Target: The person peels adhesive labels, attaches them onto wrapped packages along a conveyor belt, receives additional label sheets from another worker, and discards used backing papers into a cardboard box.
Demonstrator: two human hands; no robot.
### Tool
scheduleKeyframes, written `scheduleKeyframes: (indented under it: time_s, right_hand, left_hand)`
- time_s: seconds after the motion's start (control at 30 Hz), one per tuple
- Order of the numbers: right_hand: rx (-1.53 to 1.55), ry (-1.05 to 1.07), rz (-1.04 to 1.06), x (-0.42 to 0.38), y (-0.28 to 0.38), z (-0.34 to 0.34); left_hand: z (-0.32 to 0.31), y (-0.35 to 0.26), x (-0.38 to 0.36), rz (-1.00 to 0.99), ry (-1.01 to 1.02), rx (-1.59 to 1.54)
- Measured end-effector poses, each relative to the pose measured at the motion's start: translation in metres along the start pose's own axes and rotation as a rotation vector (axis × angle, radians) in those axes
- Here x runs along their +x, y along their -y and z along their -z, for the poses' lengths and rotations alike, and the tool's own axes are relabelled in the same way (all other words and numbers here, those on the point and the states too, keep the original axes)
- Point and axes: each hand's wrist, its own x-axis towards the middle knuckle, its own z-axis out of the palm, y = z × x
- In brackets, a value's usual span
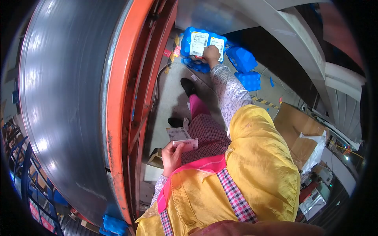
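Note:
Two white printed labels (199, 43) lie on a blue, bumpy wrapped package (189, 33) at the top centre. My right hand (212, 54) is stretched out to it, fingers curled against the lower part of the right-hand label; what they hold, if anything, is hidden. Near my waist, my left hand (172, 157) is closed around a small stack of white labels (189, 145), thumb on top. Another printed label sheet (178, 133) shows just beyond that stack.
A wide dark conveyor belt (67, 98) with an orange frame (117, 98) runs along the left. More blue packages (241, 59) sit right of the labelled one. Cardboard (299, 129) stands at the right. Cables and scraps lie on the floor; another blue package (114, 225) is at bottom left.

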Motion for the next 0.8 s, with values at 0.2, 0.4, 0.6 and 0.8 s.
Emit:
scheduleKeyframes:
  time_s: [0.2,0.4,0.6,0.8]
  right_hand:
    - [0.280,-0.074,0.103,-0.019,-0.002,0.023]
    - [0.808,-0.103,-0.076,0.003,-0.035,-0.030]
    - [0.747,-0.164,-0.121,0.005,-0.043,-0.017]
    - [0.417,-0.291,0.020,0.011,-0.041,-0.016]
  left_hand:
    - [-0.002,-0.002,0.001,-0.022,0.016,-0.013]
    - [-0.004,-0.005,0.000,-0.025,0.026,-0.010]
    - [-0.007,-0.003,0.004,-0.011,0.042,0.009]
    - [-0.008,-0.005,0.006,-0.021,0.020,0.030]
